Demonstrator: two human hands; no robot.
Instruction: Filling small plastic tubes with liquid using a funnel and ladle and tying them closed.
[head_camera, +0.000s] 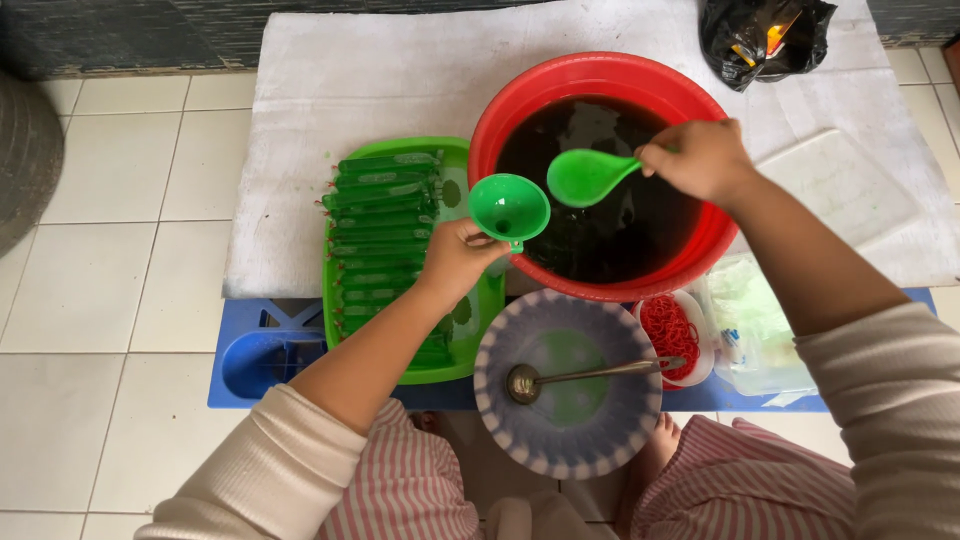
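Presently the right hand (700, 158) grips a green plastic ladle (585, 176) over the red plastic basin (600, 72); left hand (458, 255), closed, should hold the green plastic funnel (508, 207) level and close beside it.

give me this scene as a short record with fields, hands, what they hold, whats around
left hand: holds a small green plastic funnel beside the basin rim
right hand: holds a green plastic ladle over the dark liquid
basin: round red plastic basin filled with dark liquid
tray: green plastic tray stacked with filled green packets
plate: round grey-rimmed plate bearing a metal spoon
small bowl: white bowl of red rubber bands
bag: black plastic bag at the top
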